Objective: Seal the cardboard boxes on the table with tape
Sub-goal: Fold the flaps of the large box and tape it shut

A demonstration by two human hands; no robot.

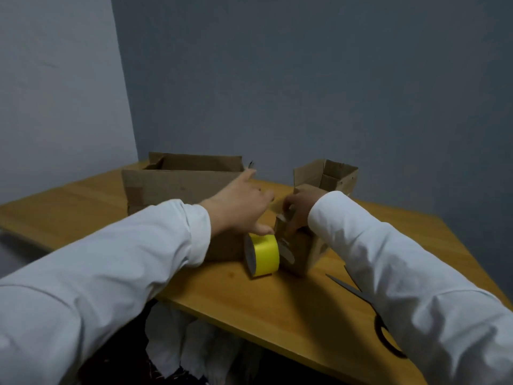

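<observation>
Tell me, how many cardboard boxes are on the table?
3. A big open box at the back left, a small open box at the back right, and a small box in front, held by the right hand.

Nothing in front of me can be read. The cardboard boxes [183,187] show plain brown sides with no print I can make out, and the yellow tape roll [262,255] carries no visible label or brand. No numbers or signs show anywhere.
</observation>
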